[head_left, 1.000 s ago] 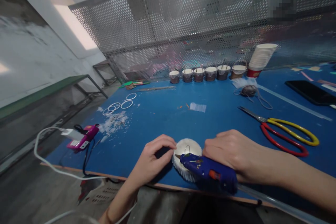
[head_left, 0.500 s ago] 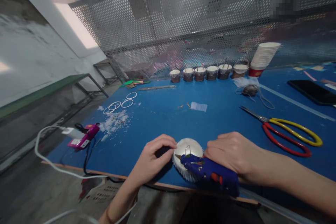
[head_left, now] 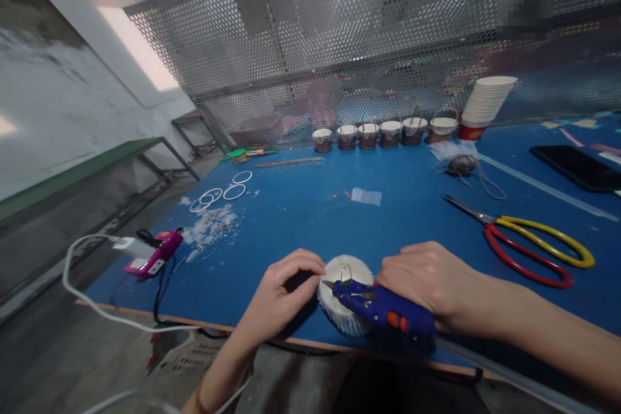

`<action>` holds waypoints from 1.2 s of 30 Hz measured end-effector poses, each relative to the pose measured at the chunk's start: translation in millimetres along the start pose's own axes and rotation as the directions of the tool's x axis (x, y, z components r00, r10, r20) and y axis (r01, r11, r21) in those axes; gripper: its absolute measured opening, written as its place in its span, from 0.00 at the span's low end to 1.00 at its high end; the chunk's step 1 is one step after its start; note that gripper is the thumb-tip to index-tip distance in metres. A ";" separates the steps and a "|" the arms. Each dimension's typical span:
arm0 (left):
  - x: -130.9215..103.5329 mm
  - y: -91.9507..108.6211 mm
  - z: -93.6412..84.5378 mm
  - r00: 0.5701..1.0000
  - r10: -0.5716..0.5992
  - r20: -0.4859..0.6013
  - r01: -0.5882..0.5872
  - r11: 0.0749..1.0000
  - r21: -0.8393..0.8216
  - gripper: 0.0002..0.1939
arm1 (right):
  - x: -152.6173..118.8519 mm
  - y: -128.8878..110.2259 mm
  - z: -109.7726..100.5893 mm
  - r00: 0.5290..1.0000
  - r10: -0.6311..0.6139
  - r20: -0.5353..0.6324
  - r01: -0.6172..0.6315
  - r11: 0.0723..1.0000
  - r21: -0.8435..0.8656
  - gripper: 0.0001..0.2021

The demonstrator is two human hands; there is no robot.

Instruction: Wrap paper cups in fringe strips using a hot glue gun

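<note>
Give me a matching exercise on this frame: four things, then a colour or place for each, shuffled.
1. Glue gun
2. Scissors
3. Phone
4. Stack of cups

A. Black, lying flat on the table
B. Red and yellow handles
C. Standing at the far side, near the mesh panel
D. Blue, held in the right hand

Pairs: 1-D, 2-B, 3-A, 4-C

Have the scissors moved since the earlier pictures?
No. The scissors lie in the same place on the table, just as far from the phone.
</note>
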State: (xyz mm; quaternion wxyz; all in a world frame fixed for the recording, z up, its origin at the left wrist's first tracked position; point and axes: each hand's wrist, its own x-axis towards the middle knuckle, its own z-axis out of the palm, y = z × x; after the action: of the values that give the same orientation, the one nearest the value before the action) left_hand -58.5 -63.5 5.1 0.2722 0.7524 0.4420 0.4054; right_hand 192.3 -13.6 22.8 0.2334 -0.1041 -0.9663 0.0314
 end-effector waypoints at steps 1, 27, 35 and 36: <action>0.1 0.3 0.0 1.000 0.002 -0.002 -0.002 1.000 0.001 0.06 | -0.3 0.2 0.5 1.000 0.007 0.001 -0.007 1.000 -0.005 0.21; -4.0 6.3 2.2 0.998 0.069 -0.011 -0.068 0.996 0.059 0.06 | -5.7 -13.5 -8.4 0.998 0.065 0.020 -0.066 0.998 0.017 0.14; -4.8 8.9 1.7 0.996 0.088 -0.002 -0.088 0.993 0.078 0.06 | -5.5 -14.5 -6.2 0.999 0.051 0.016 -0.051 0.998 -0.027 0.15; -4.9 9.0 1.6 0.997 0.083 0.000 -0.082 0.993 0.081 0.06 | -5.2 -14.5 -5.6 0.999 0.049 0.011 -0.048 0.998 -0.030 0.16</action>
State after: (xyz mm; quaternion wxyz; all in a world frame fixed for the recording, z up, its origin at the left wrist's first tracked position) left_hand -54.5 -72.1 9.4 0.2240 0.7798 0.4269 0.3994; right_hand 196.7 -28.8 27.0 0.2251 -0.1307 -0.9652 0.0234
